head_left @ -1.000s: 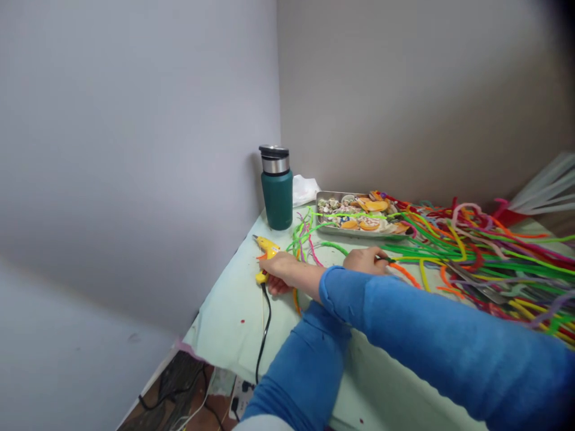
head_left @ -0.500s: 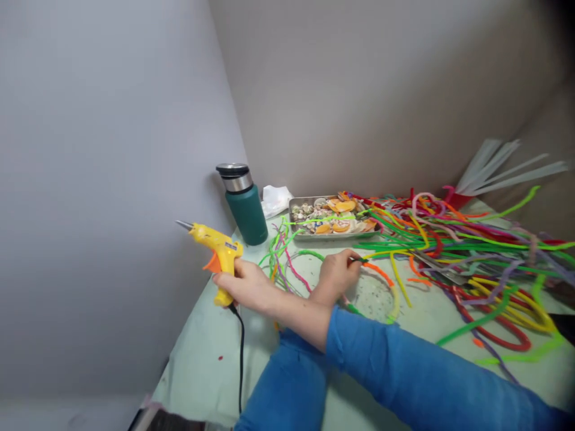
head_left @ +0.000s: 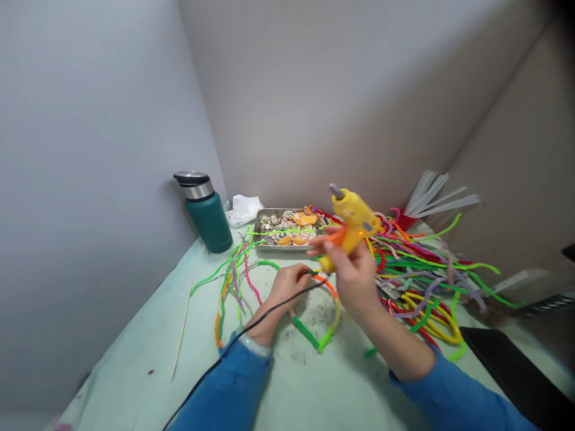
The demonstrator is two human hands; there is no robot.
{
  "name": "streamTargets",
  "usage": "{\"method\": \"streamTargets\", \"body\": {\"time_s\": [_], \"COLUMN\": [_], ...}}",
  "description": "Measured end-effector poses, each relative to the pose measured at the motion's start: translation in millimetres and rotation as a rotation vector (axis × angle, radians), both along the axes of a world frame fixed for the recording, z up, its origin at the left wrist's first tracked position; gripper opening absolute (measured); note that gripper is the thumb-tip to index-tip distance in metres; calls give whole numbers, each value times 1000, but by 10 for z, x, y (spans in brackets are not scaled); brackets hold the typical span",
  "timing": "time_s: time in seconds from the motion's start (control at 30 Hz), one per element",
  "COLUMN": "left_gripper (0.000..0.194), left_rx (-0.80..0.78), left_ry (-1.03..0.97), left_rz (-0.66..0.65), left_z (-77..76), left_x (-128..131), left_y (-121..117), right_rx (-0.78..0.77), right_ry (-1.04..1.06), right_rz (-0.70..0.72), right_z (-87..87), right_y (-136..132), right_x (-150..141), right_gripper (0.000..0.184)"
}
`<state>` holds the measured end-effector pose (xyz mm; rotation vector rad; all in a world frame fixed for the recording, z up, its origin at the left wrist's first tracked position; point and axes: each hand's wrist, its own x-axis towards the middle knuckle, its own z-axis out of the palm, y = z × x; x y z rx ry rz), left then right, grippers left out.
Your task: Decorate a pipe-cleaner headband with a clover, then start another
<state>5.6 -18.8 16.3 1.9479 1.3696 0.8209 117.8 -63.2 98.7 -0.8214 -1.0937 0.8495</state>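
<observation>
My right hand (head_left: 359, 281) holds a yellow glue gun (head_left: 354, 215) with an orange trigger, raised above the table. Its metal nozzle points up and to the left. A black cord runs from the gun down across my left forearm. My left hand (head_left: 287, 284) has its fingertips pinched at the top of a heart-shaped loop of pipe cleaners (head_left: 305, 332), coloured green, yellow and orange, which lies on the table. The fingers partly hide what is pinched there, though a small dark green end shows.
A teal bottle (head_left: 209, 221) stands at the back left beside crumpled white tissue (head_left: 245, 209). Behind my hands is a metal tray (head_left: 287, 252) of shells. Loose pipe cleaners (head_left: 431, 272) pile up on the right, near white sticks (head_left: 426, 194) in a red holder. A thin stick (head_left: 182, 332) lies at left.
My right hand has swung the glue gun from the far left, across my left arm, over to the right, nozzle now upward. My left hand stays at the loop. The view has shifted right.
</observation>
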Motion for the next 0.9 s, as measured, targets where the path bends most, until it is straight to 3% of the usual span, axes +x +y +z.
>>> {"method": "streamTargets", "body": {"time_s": [0.13,0.2,0.4,0.5,0.63,0.77,0.9], "left_gripper": [24,24,22,23,21,21,18], "left_rx": [54,74,107,122,137,116,-27], "left_ry": [73,119,153,132,183,187,96], "left_rz": [39,23,-283,-401,-713,-1043,-1201], "left_z": [-31,-16,118,180,286,506,931], "left_x": [40,82,228,284,369,451,417], "left_y": [-34,-105,-492,-633,-701,-728,-704], "right_rx": [76,61,-155,-90,88,116,120], "right_ry": [37,57,284,378,297,227,232], "right_rz": [-270,-305,-64,-140,-325,-404,-393], "right_z": [65,99,124,82,-12,-49,6], "right_y": [56,92,233,358,512,536,445], "right_x": [540,688,755,715,683,727,832], "right_gripper": [27,31,33,35,27,25,22]}}
